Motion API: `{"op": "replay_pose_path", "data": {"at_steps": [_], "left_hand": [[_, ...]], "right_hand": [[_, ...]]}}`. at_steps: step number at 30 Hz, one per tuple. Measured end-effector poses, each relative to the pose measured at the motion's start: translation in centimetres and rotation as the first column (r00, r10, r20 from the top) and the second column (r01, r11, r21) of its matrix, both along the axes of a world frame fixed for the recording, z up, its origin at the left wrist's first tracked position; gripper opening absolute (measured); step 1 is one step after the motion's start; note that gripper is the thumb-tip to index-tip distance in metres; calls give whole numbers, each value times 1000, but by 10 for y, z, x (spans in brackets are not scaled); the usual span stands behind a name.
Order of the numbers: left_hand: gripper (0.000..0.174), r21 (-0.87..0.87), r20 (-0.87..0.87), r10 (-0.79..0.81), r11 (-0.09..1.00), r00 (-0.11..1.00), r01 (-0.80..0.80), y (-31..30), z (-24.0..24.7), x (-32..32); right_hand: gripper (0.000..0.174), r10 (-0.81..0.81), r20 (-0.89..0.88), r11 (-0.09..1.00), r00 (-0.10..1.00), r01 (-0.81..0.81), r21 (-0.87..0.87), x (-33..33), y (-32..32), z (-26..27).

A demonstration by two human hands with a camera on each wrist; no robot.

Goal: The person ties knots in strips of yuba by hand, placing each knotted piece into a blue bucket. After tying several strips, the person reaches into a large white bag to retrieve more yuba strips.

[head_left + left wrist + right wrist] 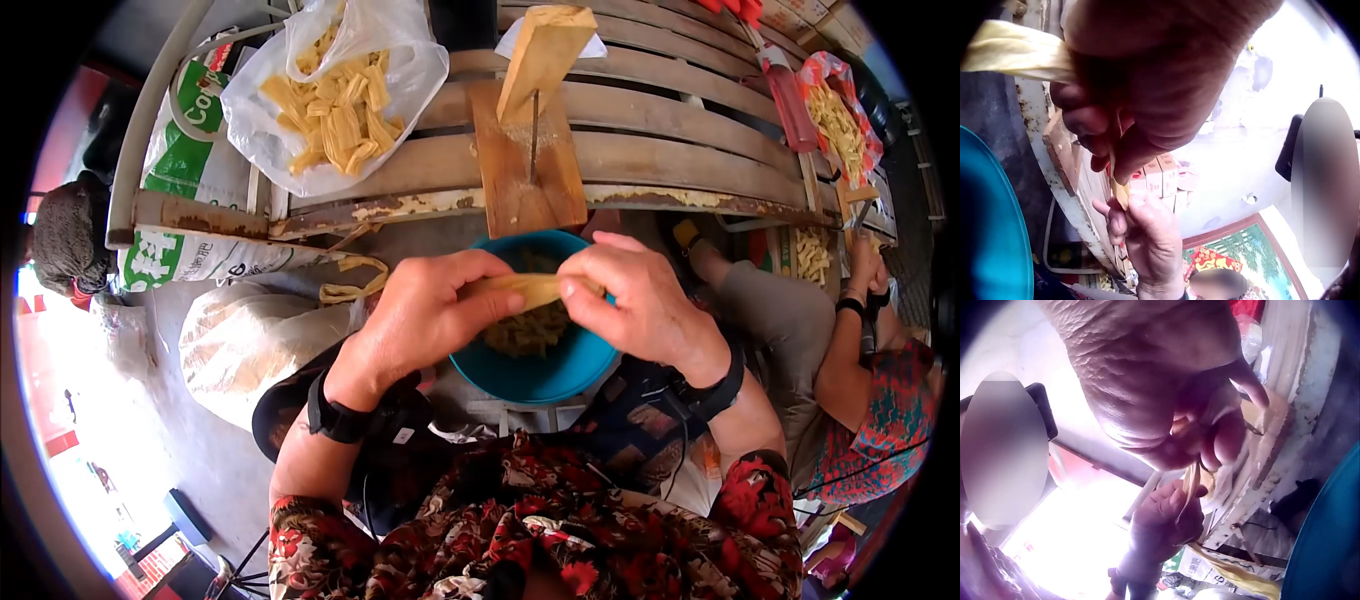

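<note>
Starting at the left, watch the loose yellow tail [352,290] beside your left hand [415,315]: it could snag under the rusty edge of the worktop [660,155] if you pull sharply. Both your hands pinch one yellow strip [538,291], close together over the teal bowl [540,388]; tugging harder on one side could split it unevenly or let it slip. Bits might also miss the bowl, since you work above its far part. Your right hand [645,300] could knock the metal spike [535,140] beyond the bowl if it swings forward and inward.

Your left wrist view shows a broad length jutting past the left hand, which the head view hides. The right wrist view shows yellow strip hanging below that hand. Only the head view shows short pieces [530,335] inside the bowl.
</note>
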State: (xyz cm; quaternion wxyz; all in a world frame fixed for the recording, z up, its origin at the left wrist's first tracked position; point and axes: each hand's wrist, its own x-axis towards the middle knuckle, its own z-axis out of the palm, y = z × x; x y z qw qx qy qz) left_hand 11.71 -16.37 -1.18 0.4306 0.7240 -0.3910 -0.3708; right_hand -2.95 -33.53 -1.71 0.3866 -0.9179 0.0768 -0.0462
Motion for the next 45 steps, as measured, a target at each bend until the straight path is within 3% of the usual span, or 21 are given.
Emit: {"op": "replay_pose_path", "data": {"at_steps": [2,7,10,13,14,15,19,20,22,25,28,30,31,32,34,35,37,38,39,42,45], "left_hand": [[22,74,41,34,997,999,-37,-8,-13,15],[23,-55,223,173,985,959,-165,-48,-19,42],[25,-153,453,255,966,854,-208,-69,-39,51],[27,-63,609,264,956,748,-286,-77,-55,51],[27,-49,520,275,955,809,-292,-71,-60,54],[28,-35,424,283,954,860,-297,-59,-64,60],[32,3,-37,150,989,988,-150,-44,-37,30],[32,-27,-132,85,996,988,-89,-44,-24,20],[30,-15,-458,21,999,889,-32,-36,9,1],[28,-103,-572,-32,994,819,-33,2,26,-11],[28,-34,-613,-77,997,787,71,25,29,-15],[38,117,-621,23,991,783,64,24,20,-16],[48,62,-656,-27,994,754,89,21,11,-17],[41,44,-647,-16,997,763,58,21,12,-22],[29,-123,-479,-188,982,858,146,9,19,-30],[23,-103,-436,-118,991,892,81,9,22,-36],[25,-55,-91,-48,998,995,43,17,28,-38],[27,-39,94,-21,999,995,25,20,30,-38],[23,-102,-232,43,992,972,-68,21,25,-39],[23,-131,-691,50,972,721,-194,26,30,-50],[29,-191,-767,15,949,641,-251,23,20,-59]], "right_hand": [[19,-106,18,994,994,107,-9,11,-10,-7],[20,-327,100,942,940,333,-49,46,-24,-16],[18,-369,232,890,900,414,-190,64,-33,-32],[22,-404,185,840,896,444,-313,65,-47,-52],[23,-410,177,815,895,447,-368,62,-51,-53],[28,-507,-194,847,840,444,-293,59,-51,-25],[57,-297,-10,950,955,296,98,30,-24,-11],[44,-291,77,929,954,262,261,27,-14,-11],[30,-482,98,692,871,310,652,16,5,-9],[22,-647,47,339,761,232,912,-4,2,4],[20,-726,32,235,687,204,950,-15,6,12],[19,-690,183,412,700,172,895,-23,25,24],[18,-661,255,494,706,152,856,-28,39,29],[15,-555,333,572,762,60,818,-35,56,34],[13,-235,349,835,907,5,551,-47,74,46],[13,-268,351,854,897,53,518,-49,77,44],[14,-408,188,813,893,262,520,-52,78,35],[14,-478,137,674,867,263,690,-48,77,21],[14,-496,135,656,858,268,706,-47,75,9],[14,-477,103,651,873,273,708,-43,78,1],[13,-424,140,548,895,130,826,-39,86,-5]]}}
